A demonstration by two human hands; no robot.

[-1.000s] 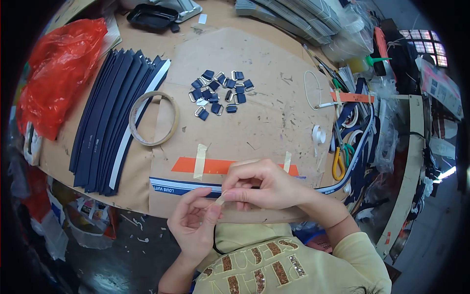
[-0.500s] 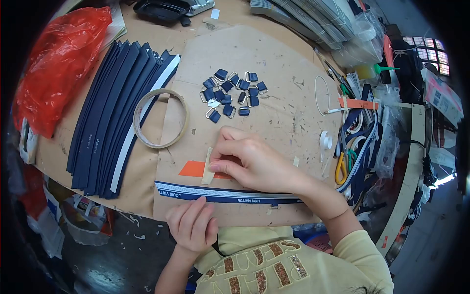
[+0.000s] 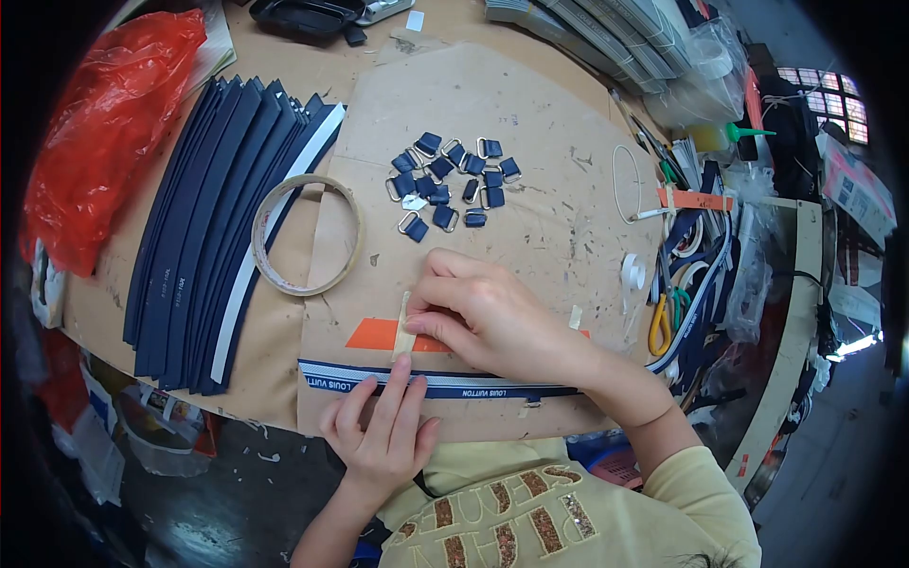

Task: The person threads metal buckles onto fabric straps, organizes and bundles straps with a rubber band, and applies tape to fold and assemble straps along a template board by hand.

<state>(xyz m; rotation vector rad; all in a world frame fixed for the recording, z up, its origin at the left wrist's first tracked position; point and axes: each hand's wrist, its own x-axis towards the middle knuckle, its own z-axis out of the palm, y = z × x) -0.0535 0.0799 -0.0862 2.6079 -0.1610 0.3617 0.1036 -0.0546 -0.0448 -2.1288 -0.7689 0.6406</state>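
Observation:
My right hand pinches a short piece of beige masking tape between thumb and fingers, over an orange strip on the brown board. Below lies a long navy and white lettered strap, running left to right near the board's front edge. My left hand rests its outstretched fingers across this strap, with fingertips at the tape's lower end; it grasps nothing. Farther up, a masking tape roll lies flat, partly over a stack of navy strips.
Several navy tabs with metal rings lie mid-board. A red plastic bag fills the left side. On the right are yellow-handled scissors, a white cord and a small white spool. Grey bundles stand at the back.
My left hand's fingers have stretched out and moved up over the strap to the tape's lower end. My right hand keeps its pinch on the tape, nearly in place.

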